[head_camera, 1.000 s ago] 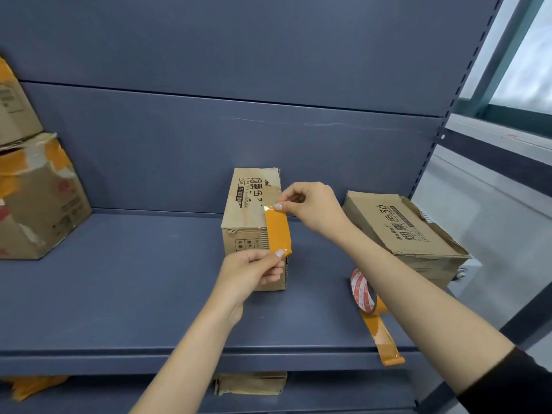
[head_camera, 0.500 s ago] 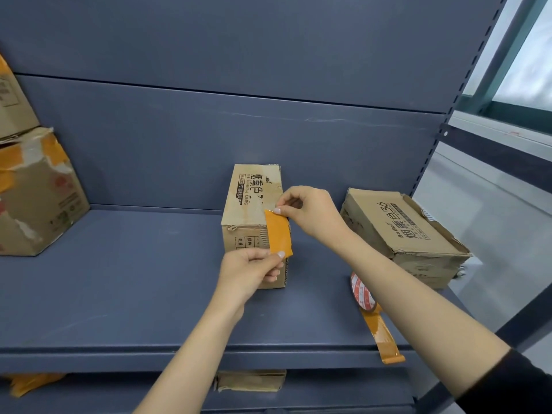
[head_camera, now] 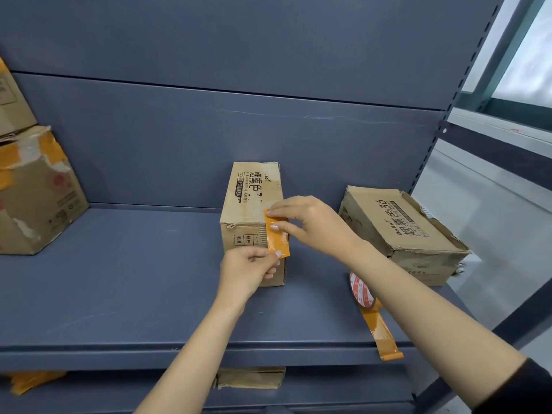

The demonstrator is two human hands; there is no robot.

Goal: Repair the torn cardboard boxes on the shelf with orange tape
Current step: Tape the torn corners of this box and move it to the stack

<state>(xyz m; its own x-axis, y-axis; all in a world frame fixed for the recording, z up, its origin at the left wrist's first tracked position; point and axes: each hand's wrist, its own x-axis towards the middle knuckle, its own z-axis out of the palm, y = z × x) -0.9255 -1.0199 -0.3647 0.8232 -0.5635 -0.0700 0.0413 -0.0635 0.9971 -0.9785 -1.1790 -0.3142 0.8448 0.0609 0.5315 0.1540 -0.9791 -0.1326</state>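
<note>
Blue-grey metal shelf [head_camera: 119,294] carries a narrow printed cardboard box [head_camera: 254,198] at centre, with an orange tape strip [head_camera: 276,239] laid over its front top edge. At the strip's 12 o'clock end the right hand [head_camera: 313,225] presses it down with thumb and forefinger, while at 6 o'clock the left hand [head_camera: 248,270] pinches the free lower end. A torn second box [head_camera: 403,234] sits at 3 o'clock, the tape roll [head_camera: 361,291] at 5 o'clock, and taped boxes [head_camera: 33,192] at 9 o'clock.
</note>
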